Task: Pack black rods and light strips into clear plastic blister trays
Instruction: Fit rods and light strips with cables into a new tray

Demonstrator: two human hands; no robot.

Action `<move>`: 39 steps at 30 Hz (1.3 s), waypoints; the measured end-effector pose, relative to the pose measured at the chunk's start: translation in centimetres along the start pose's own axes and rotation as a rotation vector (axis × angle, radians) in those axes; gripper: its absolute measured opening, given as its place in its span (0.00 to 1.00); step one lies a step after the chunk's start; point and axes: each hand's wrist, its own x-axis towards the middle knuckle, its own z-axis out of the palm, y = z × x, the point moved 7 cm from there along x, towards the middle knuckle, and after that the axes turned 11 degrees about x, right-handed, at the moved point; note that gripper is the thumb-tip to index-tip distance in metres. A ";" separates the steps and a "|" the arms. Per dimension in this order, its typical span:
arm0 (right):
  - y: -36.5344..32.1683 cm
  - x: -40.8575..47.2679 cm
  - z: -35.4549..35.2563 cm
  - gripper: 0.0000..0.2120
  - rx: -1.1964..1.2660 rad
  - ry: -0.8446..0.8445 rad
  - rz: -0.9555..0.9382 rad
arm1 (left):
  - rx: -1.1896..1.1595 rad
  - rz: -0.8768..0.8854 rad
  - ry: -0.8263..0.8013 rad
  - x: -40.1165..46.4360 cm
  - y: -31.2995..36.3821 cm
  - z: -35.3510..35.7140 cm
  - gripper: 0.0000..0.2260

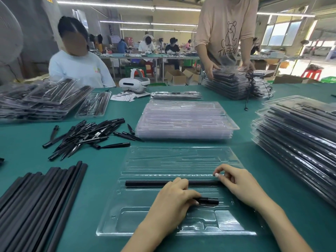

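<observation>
tray: clear blister tray (174,231) at the table's near edge, one black rod (149,183) seated across it.
left hand (172,199): grip pinching a short black spike (209,200) into its slot.
right hand (234,180): grip pinching the rod's end.
next: likely pressing both home, then fetching from the rod pile (36,197), near-left corner.
around: spike heap (87,135); empty trays (185,120) behind; nothing blocks.
</observation>
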 end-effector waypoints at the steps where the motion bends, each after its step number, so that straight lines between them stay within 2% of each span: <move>1: 0.0 0.0 0.0 0.07 -0.001 0.001 0.001 | -0.001 -0.022 -0.015 0.1 -0.2 0.2 0.10; 6: 0.0 0.0 0.0 0.07 0.004 -0.001 0.005 | 0.049 -0.007 -0.058 0.0 -0.2 1.0 0.16; 10: 0.1 0.0 0.0 0.08 0.007 0.001 0.005 | 0.085 0.019 -0.099 -0.2 -0.1 1.6 0.25; 16: 0.2 0.1 0.0 0.08 -0.015 0.016 -0.001 | -0.057 -0.016 -0.036 -0.1 -0.4 1.1 0.15; 21: 0.2 0.1 0.1 0.08 -0.012 0.014 -0.012 | 0.023 0.021 -0.002 -0.2 0.1 0.6 0.11; 26: 0.1 0.0 0.1 0.08 -0.005 0.008 -0.013 | 0.079 0.154 -0.032 -0.4 1.1 0.9 0.13; 30: 0.0 0.0 0.1 0.08 0.007 0.013 -0.010 | 0.064 0.118 -0.148 -0.6 0.6 1.9 0.18; 39: 0.0 0.0 0.1 0.07 -0.003 0.013 -0.012 | 0.050 0.105 -0.169 -0.6 0.3 2.3 0.18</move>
